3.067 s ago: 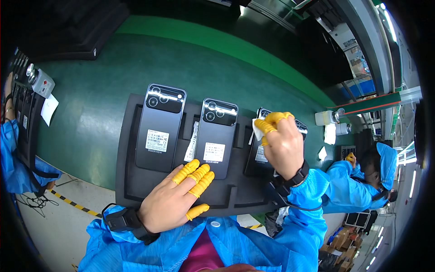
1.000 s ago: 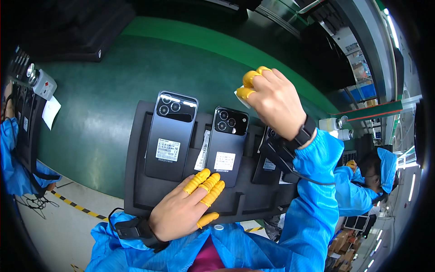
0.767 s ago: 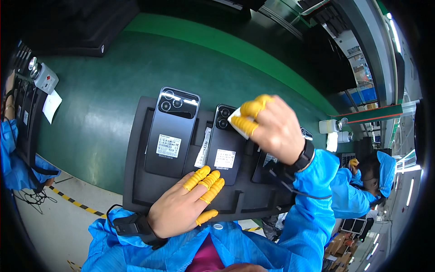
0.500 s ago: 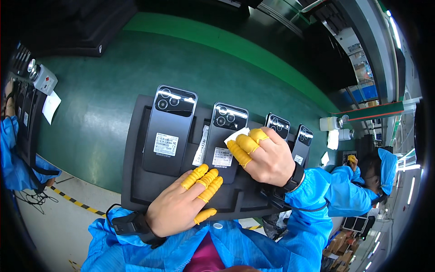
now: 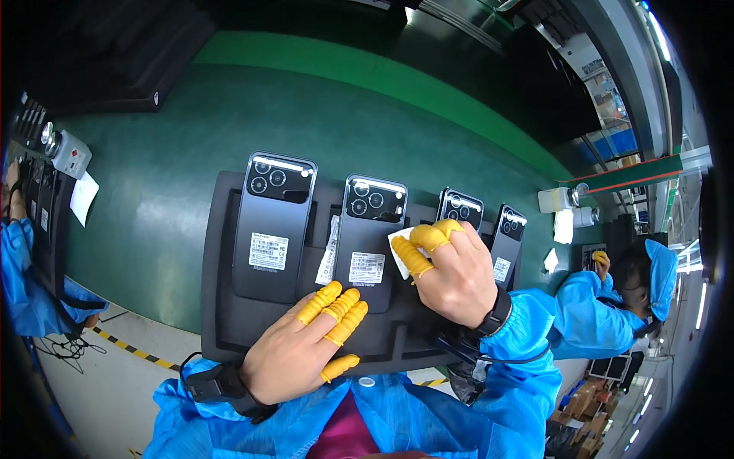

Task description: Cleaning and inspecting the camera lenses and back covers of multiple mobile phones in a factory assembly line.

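A dark phone lies back up on a black foam tray, a white printed label near its lower end. The fingers of my right hand, in yellow finger cots, are closed on a folded white wipe at this phone's right edge. My left hand has its cotted fingers stretched out, the tips by the phone's lower edge; I cannot tell whether they touch it. To the left lies a similar phone with its own label. Two more phones, a partly hidden one and a labelled one, are to the right.
A white printed strip lies between the two left phones. The green bench carries a pump bottle and paper at left, more bottles at right. Co-workers in blue sit on both sides.
My right hand with the wipe has slid nearer me along the phone's right edge, leaving more of its back uncovered. My left hand stays by its lower edge. The whole view has shifted slightly.
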### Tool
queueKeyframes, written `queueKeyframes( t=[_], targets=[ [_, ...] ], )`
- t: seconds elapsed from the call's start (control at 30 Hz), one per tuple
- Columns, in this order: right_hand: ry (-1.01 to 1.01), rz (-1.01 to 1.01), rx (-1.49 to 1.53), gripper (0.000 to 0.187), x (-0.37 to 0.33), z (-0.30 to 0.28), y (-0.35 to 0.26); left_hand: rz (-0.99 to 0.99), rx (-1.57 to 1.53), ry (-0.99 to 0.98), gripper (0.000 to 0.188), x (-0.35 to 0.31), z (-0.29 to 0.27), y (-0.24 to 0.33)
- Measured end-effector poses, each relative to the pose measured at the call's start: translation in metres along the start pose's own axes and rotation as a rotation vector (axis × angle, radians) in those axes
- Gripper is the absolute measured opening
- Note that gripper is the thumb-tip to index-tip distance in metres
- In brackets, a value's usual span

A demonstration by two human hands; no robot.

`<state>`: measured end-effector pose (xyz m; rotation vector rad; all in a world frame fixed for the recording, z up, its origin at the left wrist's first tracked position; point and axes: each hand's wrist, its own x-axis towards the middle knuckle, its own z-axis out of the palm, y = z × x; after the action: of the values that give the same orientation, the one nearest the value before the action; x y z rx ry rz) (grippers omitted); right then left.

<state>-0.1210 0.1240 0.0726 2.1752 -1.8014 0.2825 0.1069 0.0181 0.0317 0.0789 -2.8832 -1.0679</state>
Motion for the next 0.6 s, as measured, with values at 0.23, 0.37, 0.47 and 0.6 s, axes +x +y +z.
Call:
queueKeyframes(
  t=[0.23, 0.37, 0.47, 0.6],
  targets=[
    [0.004, 0.064, 0.135, 0.034, 0.001, 0.001, -0.014, -0.014, -0.012, -0.013, 0.067, 0.0, -0.003, 0.0],
    [0.078, 0.071, 0.126, 0.034, 0.016, 0.011, -0.015, 0.01, -0.024, -0.007, 0.065, 0.002, -0.003, -0.001],
    [0.077, 0.08, 0.142, 0.034, 0.023, 0.022, -0.018, 0.023, -0.015, -0.01, 0.064, 0.001, -0.003, -0.002],
    [0.137, 0.099, 0.154, 0.033, 0.029, 0.033, -0.023, 0.031, -0.009, 0.005, 0.064, 0.001, -0.001, -0.002]
  ],
)
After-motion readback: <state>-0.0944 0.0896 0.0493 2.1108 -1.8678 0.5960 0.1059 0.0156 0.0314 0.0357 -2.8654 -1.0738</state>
